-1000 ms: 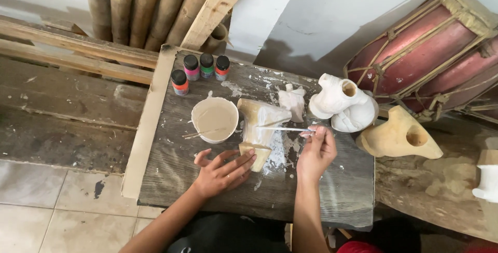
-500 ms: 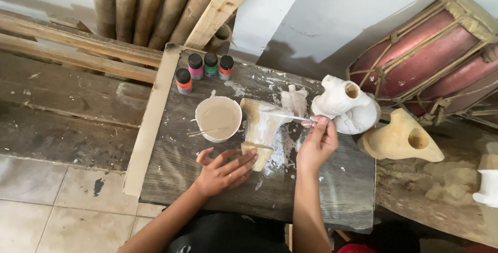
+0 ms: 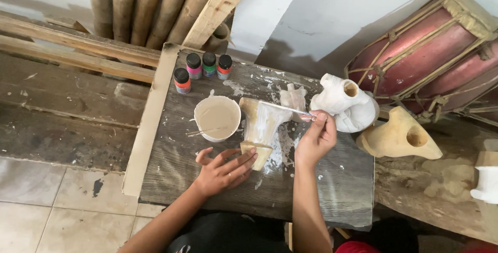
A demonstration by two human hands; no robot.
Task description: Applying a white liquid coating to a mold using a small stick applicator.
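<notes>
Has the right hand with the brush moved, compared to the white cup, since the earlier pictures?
No clear move. The right hand keeps right of the white cup, its brush across the wooden piece.

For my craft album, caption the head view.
Left hand steadies a carved figure while right hand brushes it white.

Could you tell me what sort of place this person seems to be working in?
Probably a small craft workshop for painting carved wooden pieces. The right hand brushes white paint onto a wooden carving steadied by the left hand, beside small paint bottles; bamboo poles lean against the wall.
</notes>
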